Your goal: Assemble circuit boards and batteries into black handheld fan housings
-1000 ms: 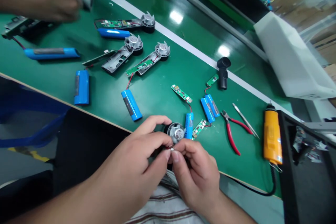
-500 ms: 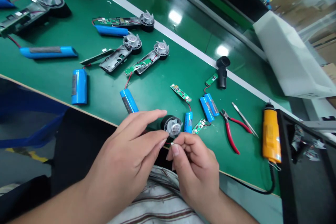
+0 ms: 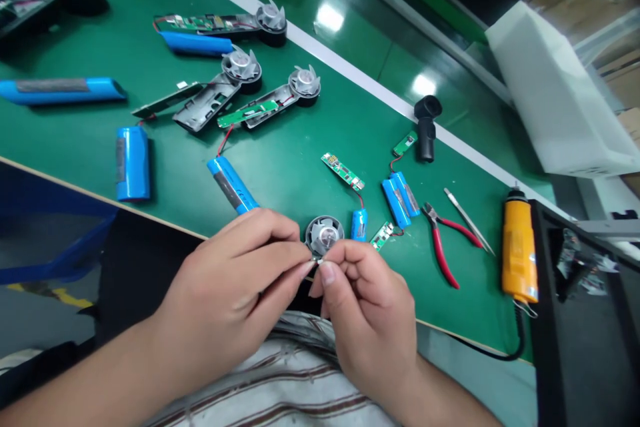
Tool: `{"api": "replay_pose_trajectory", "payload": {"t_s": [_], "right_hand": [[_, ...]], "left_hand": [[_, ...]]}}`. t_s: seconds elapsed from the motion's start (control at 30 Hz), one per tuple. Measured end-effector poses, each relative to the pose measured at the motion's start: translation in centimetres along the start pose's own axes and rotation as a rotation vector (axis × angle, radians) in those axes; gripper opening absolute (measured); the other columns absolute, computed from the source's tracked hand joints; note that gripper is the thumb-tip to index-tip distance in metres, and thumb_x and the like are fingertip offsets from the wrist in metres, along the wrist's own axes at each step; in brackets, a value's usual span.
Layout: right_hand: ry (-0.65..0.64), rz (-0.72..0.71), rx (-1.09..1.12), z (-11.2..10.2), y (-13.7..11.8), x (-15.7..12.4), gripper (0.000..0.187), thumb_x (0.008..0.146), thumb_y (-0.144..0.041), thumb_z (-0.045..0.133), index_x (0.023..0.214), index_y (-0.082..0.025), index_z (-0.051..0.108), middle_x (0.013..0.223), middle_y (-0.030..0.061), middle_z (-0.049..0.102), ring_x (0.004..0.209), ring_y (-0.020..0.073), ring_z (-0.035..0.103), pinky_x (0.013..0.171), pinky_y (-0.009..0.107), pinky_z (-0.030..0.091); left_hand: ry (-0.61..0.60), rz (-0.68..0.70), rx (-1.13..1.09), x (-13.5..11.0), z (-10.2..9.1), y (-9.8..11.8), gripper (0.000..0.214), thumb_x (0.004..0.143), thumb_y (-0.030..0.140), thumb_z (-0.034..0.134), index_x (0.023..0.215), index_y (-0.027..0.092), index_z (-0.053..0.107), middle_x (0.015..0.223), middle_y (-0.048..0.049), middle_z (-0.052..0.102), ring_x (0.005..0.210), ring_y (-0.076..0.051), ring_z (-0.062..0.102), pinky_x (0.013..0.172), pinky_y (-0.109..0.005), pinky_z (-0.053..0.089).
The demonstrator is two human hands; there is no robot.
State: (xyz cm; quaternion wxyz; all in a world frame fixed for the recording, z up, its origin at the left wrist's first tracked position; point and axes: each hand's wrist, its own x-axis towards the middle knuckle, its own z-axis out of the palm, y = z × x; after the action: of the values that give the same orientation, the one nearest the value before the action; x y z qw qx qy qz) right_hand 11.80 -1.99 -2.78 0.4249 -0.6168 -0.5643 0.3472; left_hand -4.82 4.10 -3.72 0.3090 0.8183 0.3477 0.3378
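My left hand (image 3: 235, 287) and my right hand (image 3: 365, 307) meet above the bench's front edge, their fingertips pinching a tiny silver metal part (image 3: 317, 259) with a thin wire at it. Just beyond the fingertips sits a small grey fan rotor (image 3: 324, 235), its lower side hidden. A short blue cylindrical battery (image 3: 359, 224) stands a little further right, wired to a green circuit board (image 3: 343, 171). Several grey housings with fans, boards and blue batteries lie further up the bench.
The green bench mat (image 3: 320, 147) holds red-handled pliers (image 3: 443, 243), tweezers (image 3: 467, 221), a corded yellow hand tool (image 3: 520, 255) and a black upright holder (image 3: 425, 127). A white foam block (image 3: 555, 97) stands beyond the bench, and a black frame (image 3: 543, 293) rises at right.
A hand at the upper left has left the view. The fan rotor now shows above my fingertips, and the view has shifted, moving the bench contents left and up. My hands still pinch the part.
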Motion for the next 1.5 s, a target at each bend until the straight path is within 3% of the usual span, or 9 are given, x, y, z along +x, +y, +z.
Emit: {"api": "replay_pose_trajectory", "payload": {"t_s": [0.27, 0.6, 0.87, 1.1, 1.5], "right_hand": [[0.001, 0.062, 0.067, 0.2, -0.3, -0.1, 0.011, 0.102, -0.019, 0.051, 0.092, -0.022, 0.056, 0.063, -0.0059, 0.056, 0.051, 0.0099, 0.049, 0.047, 0.022, 0.040], [-0.027, 0.058, 0.111, -0.2, 0.0, -0.3, 0.010, 0.102, -0.017, 0.053, 0.094, -0.023, 0.057, 0.065, -0.0058, 0.058, 0.052, 0.0089, 0.051, 0.047, 0.021, 0.041], [-0.078, 0.091, 0.206, -0.4, 0.1, -0.2, 0.013, 0.104, -0.019, 0.051, 0.092, -0.022, 0.057, 0.065, -0.0054, 0.057, 0.053, 0.0089, 0.051, 0.047, 0.021, 0.042], [-0.077, 0.097, 0.217, -0.5, 0.0, 0.0, 0.013, 0.103, -0.020, 0.051, 0.092, -0.021, 0.058, 0.064, -0.0053, 0.057, 0.052, 0.0086, 0.051, 0.047, 0.021, 0.041], [-0.072, 0.143, 0.236, -0.4, 0.0, 0.0, 0.016, 0.103, -0.024, 0.052, 0.089, -0.021, 0.057, 0.063, -0.0053, 0.056, 0.052, 0.0095, 0.050, 0.047, 0.022, 0.039]], "left_hand": [[-0.084, 0.114, 0.076, 0.0, -0.3, -0.2, 0.016, 0.095, 0.007, 0.056, 0.095, 0.019, 0.066, 0.098, -0.0042, 0.065, 0.085, -0.017, 0.061, 0.078, -0.031, 0.052], [-0.124, 0.127, 0.050, -0.2, -0.2, -0.2, 0.020, 0.097, 0.006, 0.051, 0.099, 0.020, 0.065, 0.100, -0.0043, 0.068, 0.086, -0.018, 0.061, 0.078, -0.033, 0.053], [-0.090, 0.118, 0.011, 0.4, 0.0, 0.3, 0.027, 0.095, 0.004, 0.048, 0.085, 0.019, 0.067, 0.091, -0.0046, 0.071, 0.079, -0.018, 0.064, 0.073, -0.032, 0.054], [-0.054, 0.140, 0.005, 0.3, 0.2, 0.3, 0.028, 0.097, 0.004, 0.048, 0.081, 0.019, 0.066, 0.087, -0.0040, 0.069, 0.076, -0.017, 0.061, 0.071, -0.031, 0.052], [-0.048, 0.050, -0.003, 0.5, 0.3, 0.9, 0.030, 0.097, 0.006, 0.048, 0.081, 0.019, 0.070, 0.087, -0.0045, 0.071, 0.078, -0.018, 0.062, 0.072, -0.031, 0.052]]}}
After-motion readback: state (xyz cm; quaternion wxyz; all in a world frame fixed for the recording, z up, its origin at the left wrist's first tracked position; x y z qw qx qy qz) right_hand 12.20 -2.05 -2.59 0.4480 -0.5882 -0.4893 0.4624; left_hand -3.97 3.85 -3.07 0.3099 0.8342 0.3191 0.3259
